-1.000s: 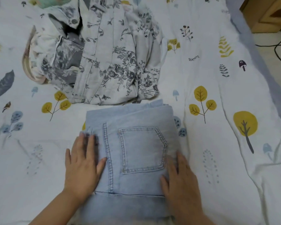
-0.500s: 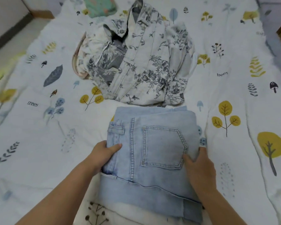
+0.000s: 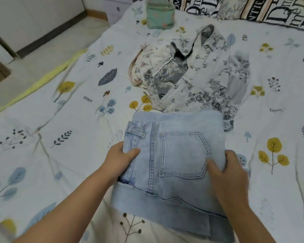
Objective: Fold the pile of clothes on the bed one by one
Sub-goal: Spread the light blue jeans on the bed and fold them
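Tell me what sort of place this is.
Most likely a bedroom: a printed bedsheet covers a bed, lettered pillows lie at its head, and unfolded floral clothes wait beyond the folded jeans.

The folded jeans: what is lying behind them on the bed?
Behind the folded jeans, held by the left hand and right hand, lies a rumpled floral shirt on the bedsheet. Its lower edge is covered by the jeans.
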`<move>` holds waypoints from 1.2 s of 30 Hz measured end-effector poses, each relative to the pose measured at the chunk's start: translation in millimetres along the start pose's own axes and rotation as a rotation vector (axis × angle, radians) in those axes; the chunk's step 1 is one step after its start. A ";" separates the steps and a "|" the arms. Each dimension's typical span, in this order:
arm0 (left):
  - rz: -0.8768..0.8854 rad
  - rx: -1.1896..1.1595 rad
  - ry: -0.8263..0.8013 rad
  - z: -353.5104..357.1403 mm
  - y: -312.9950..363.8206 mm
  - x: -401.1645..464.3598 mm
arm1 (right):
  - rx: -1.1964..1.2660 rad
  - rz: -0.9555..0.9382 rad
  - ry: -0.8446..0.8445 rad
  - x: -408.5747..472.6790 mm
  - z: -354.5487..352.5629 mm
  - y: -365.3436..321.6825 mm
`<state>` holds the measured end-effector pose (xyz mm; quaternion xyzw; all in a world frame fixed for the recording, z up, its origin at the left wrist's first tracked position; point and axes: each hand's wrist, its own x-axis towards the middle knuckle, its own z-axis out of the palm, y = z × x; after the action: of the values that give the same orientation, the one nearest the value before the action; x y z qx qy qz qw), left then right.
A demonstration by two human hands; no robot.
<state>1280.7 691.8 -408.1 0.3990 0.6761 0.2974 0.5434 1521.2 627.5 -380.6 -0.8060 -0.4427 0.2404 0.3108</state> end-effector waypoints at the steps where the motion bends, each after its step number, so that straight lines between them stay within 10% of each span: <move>1: -0.005 -0.012 0.013 -12.4 -0.4 0.2 | -0.011 -0.022 -0.010 -2.3 5.8 -11.9; 20: -0.068 -0.208 0.412 -304.0 -39.7 32.3 | -0.091 -0.423 -0.364 -34.4 237.4 -250.1; 36: -0.090 -0.494 0.922 -351.6 -89.9 99.1 | -0.341 -0.841 -0.544 21.3 426.5 -369.8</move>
<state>910.4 743.0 -450.8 0.0572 0.7713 0.5689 0.2796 1040.4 922.2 -413.8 -0.5062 -0.8253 0.2199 0.1190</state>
